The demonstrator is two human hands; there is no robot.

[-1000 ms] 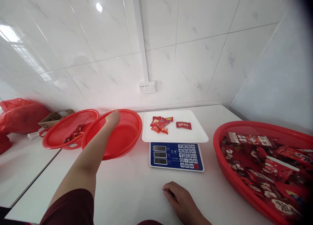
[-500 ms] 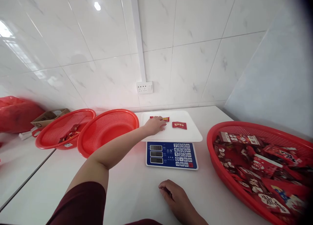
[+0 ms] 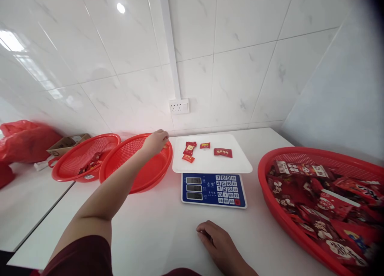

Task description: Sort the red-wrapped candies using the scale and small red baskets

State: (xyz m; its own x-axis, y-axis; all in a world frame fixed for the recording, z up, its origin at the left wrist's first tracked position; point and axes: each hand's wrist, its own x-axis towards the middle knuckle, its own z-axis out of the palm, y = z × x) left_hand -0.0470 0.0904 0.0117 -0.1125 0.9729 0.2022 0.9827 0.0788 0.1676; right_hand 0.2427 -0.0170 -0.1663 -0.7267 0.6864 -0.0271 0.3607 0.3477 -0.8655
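My left hand (image 3: 156,141) is stretched out over the right rim of an empty red mesh basket (image 3: 141,176). Its fingers are curled around small red candy packets, of which only a bit of wrapper shows at the fingertips. Just to its right stands a scale (image 3: 213,189) with a blue keypad and a white tray (image 3: 237,164). Several red candy packets (image 3: 190,147) lie on the tray. My right hand (image 3: 220,248) rests palm down on the white table in front of the scale, fingers curled, holding nothing.
A second red basket (image 3: 75,164) with a few packets sits further left. A large red basket (image 3: 270,196) full of red packets (image 3: 324,196) is at the right. A cardboard box (image 3: 66,142) and a red bag (image 3: 24,140) are at far left. Tiled wall with socket (image 3: 179,106) behind.
My left hand went from the empty basket to the scale tray, closed on packets there, and is now back over the basket rim. Fewer packets lie on the tray. My right hand stayed put.
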